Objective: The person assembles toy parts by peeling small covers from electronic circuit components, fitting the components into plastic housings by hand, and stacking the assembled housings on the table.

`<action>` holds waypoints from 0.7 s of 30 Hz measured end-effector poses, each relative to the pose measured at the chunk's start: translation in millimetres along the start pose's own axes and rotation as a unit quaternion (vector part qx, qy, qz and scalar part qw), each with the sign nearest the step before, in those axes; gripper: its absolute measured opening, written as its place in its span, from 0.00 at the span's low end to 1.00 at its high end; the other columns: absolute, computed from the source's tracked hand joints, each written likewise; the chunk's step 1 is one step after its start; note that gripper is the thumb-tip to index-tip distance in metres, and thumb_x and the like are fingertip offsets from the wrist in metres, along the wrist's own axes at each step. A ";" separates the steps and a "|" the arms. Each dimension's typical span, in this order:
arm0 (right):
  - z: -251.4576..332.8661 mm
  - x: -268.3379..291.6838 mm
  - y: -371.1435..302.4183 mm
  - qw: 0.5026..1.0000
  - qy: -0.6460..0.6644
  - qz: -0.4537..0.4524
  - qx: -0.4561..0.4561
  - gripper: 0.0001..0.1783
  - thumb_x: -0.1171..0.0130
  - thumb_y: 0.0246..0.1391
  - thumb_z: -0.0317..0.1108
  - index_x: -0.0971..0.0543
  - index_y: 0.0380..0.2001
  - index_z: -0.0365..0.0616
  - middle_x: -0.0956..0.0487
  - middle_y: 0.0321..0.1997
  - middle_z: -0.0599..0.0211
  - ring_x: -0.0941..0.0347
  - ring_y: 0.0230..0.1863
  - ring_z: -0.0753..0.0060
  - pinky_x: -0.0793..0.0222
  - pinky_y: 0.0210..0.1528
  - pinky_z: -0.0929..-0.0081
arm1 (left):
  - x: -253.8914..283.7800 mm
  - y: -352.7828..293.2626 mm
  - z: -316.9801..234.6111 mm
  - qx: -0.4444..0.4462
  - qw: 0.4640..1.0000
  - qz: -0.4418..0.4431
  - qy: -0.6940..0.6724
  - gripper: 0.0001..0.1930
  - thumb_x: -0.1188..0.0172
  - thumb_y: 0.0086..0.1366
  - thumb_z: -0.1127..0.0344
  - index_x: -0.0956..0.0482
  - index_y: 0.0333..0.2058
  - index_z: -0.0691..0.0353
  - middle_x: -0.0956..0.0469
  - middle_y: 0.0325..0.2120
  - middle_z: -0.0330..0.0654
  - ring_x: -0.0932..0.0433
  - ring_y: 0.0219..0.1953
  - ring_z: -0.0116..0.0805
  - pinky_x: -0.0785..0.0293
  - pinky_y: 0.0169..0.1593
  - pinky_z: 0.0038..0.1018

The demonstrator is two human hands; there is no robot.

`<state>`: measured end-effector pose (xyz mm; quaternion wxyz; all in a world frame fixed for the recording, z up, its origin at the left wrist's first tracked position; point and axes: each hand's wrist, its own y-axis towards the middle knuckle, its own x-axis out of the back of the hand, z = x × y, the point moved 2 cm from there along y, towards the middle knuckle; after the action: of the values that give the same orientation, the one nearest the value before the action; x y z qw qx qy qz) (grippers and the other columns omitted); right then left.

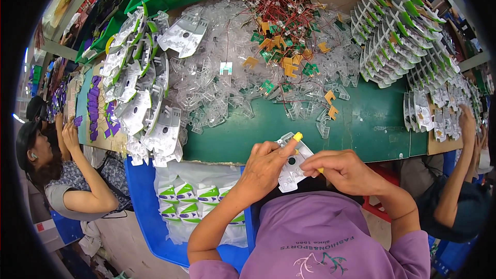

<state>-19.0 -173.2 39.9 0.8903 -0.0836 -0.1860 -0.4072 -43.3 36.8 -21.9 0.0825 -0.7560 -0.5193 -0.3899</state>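
Fingers [282,153] of the left hand [263,169] are wrapped round the left edge of a pale grey plastic shell [289,176], with a yellow cover [298,136] worn on the foremost tip. The right hand [343,173] is set against the opposite edge, its fingers bent and narrowed together; whether the shell or some small piece is pinched there cannot be told. The shell is held between the two hands, just in front of the purple shirt [330,212] and by the near edge of the green tabletop [372,119], its long axis running roughly away from the body. Neither hand can be called nearer, since the shell is flanked closely by both. Farther out, clear plastic parts [206,93] are heaped, topped by red wires [281,0] and tan pieces [289,67]. Similar mouldings are piled in a left stack [129,93] and a right stack [385,62]. Green-and-white items [209,194] are laid in a blue bin [142,201] beside the left forearm.
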 end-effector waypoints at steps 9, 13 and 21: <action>-11.6 -42.0 -23.1 0.944 -0.287 -0.091 0.135 0.17 0.38 0.43 0.22 0.19 0.41 0.38 0.20 0.38 0.63 0.22 0.32 0.64 0.26 0.32 0.70 | -2.3 2.9 -3.6 0.008 1.000 -0.018 -0.016 0.38 0.39 0.56 0.81 0.42 0.66 0.64 0.18 0.43 0.39 0.28 0.41 0.41 0.37 0.46 0.35; -11.6 -49.9 -25.3 0.930 -0.341 -0.078 0.109 0.19 0.36 0.38 0.24 0.19 0.40 0.40 0.21 0.40 0.64 0.23 0.32 0.66 0.27 0.30 0.70 | 0.0 4.0 -4.1 0.017 0.999 -0.016 -0.026 0.38 0.39 0.56 0.80 0.42 0.66 0.64 0.18 0.43 0.39 0.28 0.41 0.41 0.37 0.46 0.35; -7.2 -22.5 -27.3 0.961 -0.183 -0.176 0.105 0.20 0.37 0.32 0.23 0.20 0.37 0.40 0.23 0.34 0.62 0.26 0.27 0.65 0.29 0.27 0.69 | -0.9 2.6 -0.7 0.019 0.998 -0.021 -0.049 0.37 0.39 0.56 0.80 0.41 0.65 0.66 0.18 0.43 0.40 0.28 0.41 0.42 0.37 0.47 0.36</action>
<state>-51.2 -177.6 24.2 0.7590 -0.0288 -0.3997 -0.5132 -41.6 34.6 -21.3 0.0628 -0.7613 -0.5459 -0.3441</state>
